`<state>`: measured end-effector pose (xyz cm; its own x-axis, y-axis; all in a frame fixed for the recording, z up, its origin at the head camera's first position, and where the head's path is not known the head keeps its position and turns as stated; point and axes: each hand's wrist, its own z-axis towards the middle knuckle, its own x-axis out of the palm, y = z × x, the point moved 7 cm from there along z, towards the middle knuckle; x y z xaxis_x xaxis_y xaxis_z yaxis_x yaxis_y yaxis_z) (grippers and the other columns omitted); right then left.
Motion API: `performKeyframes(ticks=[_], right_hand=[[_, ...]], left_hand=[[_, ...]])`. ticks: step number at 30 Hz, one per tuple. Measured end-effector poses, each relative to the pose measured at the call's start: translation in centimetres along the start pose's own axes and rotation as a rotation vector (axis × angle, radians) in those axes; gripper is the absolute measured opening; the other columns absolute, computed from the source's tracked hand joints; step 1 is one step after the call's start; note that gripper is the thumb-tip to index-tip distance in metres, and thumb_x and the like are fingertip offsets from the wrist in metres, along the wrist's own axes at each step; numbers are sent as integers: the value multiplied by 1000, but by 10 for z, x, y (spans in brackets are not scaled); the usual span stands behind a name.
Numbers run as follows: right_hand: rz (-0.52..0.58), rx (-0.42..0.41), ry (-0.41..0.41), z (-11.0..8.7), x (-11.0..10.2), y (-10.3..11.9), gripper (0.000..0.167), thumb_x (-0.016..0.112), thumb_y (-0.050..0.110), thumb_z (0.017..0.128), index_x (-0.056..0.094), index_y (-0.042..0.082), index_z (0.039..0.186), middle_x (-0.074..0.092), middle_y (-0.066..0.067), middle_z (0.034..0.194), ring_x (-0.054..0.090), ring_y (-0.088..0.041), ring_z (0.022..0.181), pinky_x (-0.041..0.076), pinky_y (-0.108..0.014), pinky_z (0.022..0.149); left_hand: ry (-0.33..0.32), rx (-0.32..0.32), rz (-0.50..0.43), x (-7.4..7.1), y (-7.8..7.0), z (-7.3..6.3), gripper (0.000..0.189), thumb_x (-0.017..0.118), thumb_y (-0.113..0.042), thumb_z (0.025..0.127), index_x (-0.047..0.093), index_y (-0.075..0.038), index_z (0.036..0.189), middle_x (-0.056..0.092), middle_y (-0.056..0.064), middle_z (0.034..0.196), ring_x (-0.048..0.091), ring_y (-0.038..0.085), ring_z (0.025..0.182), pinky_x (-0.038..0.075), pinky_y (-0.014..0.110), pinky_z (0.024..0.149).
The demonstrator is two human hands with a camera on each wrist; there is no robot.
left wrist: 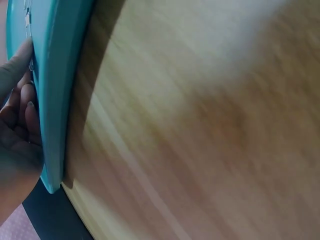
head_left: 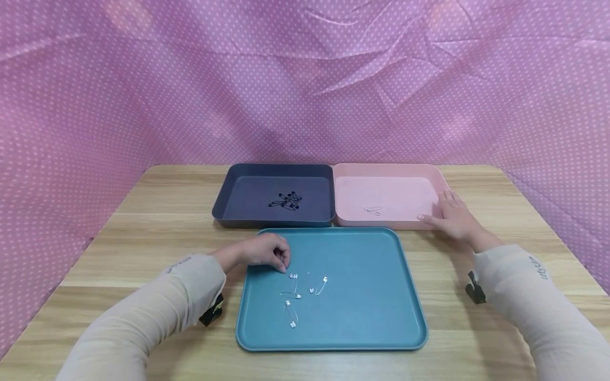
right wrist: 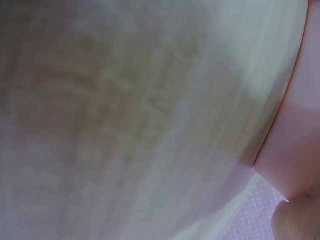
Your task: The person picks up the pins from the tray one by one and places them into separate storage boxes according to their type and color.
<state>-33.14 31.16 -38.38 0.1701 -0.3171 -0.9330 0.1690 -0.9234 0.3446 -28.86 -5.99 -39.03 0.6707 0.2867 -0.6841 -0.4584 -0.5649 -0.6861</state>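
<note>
My left hand [head_left: 266, 251] is over the left side of a teal tray [head_left: 364, 296], thumb and forefinger pinching a silver safety pin [left wrist: 31, 64] that the fingers mostly hide. Several more silver safety pins [head_left: 292, 315] lie loose just in front and to the right of those fingertips. At the right front corner of a pink tray [head_left: 391, 190], my right hand [head_left: 455, 218] rests with extended fingers along the side and its thumb at the front rim. Near that tray's front edge lie a few silver safety pins [head_left: 374, 210].
A dark grey-blue tray [head_left: 245, 193] stands left of the pink one, touching it, and carries a small heap of black safety pins [head_left: 288, 201]. Both are behind the teal tray on a wooden table [head_left: 157, 233]. Pink dotted cloth [head_left: 305, 95] hangs around the back and sides.
</note>
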Motion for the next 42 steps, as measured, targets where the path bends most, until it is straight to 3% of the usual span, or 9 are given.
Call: performKeyframes(ticks=[10, 16, 25, 36, 42], right_hand=[[1, 9, -7, 0, 0, 0, 94, 41, 52, 84, -4, -18, 128, -10, -35, 132, -9, -44, 122, -4, -51, 97], [4, 7, -9, -1, 0, 1, 95, 42, 52, 84, -3, -19, 127, -10, -36, 132, -8, -45, 122, -4, -51, 97], [19, 15, 0, -2, 1, -2, 95, 41, 52, 84, -5, -17, 128, -11, -35, 132, -11, -43, 122, -6, -50, 97], [10, 5, -17, 0, 0, -2, 95, 42, 51, 84, -5, -18, 128, -10, -35, 132, -9, -44, 122, -5, -50, 97], [19, 5, -17, 1, -1, -1, 94, 43, 51, 84, -5, -17, 129, -11, -34, 133, -10, -43, 123, -5, -51, 97]], left_hand=[[68, -68, 17, -8, -1, -2, 9, 65, -10, 75, 59, -13, 69, 53, -5, 65, 46, 9, 61, 38, 23, 58], [11, -35, -3, -22, -8, 0, 8, 65, -11, 76, 60, -12, 70, 54, -5, 67, 45, 10, 61, 38, 24, 58], [-78, 9, -37, -31, -25, 15, 6, 63, -11, 78, 60, -13, 73, 56, -3, 72, 48, 13, 67, 41, 27, 63], [-193, 33, -78, -40, -48, 53, 4, 63, -16, 79, 61, -14, 76, 56, -1, 72, 48, 14, 68, 41, 27, 63], [-247, -19, -154, -41, -51, 77, 6, 62, -20, 79, 62, -14, 79, 59, 1, 77, 50, 16, 71, 41, 26, 64]])
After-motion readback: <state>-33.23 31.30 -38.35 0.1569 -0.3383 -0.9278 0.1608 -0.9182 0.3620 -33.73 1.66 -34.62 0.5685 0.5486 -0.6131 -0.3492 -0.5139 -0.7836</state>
